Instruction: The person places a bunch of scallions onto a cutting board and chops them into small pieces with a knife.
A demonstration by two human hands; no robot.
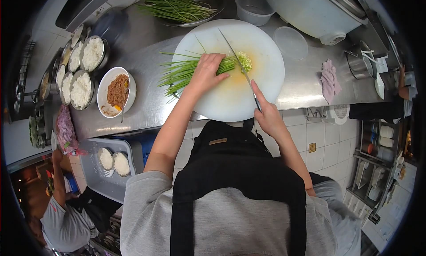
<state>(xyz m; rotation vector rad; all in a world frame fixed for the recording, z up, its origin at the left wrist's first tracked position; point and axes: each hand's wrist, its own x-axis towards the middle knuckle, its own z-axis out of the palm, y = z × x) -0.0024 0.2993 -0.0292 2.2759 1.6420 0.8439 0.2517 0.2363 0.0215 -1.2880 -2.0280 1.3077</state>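
On a round white cutting board [266,78] lies a bunch of long green stalks [179,76]. My left hand [207,72] presses on the bunch near its cut end, fingers closed over it. My right hand [268,116] grips the handle of a knife [236,56], its index finger stretched along the top. The blade points up and left across the board, between the bunch and a small heap of chopped green and white pieces [245,62].
A metal bowl of green stalks [182,5], a clear tub [254,7] and a lid [290,43] are behind the board. At left stand a white bowl [102,93] and several rice bowls [82,89]. A pink cloth [329,81] lies right. Other people stand at both sides.
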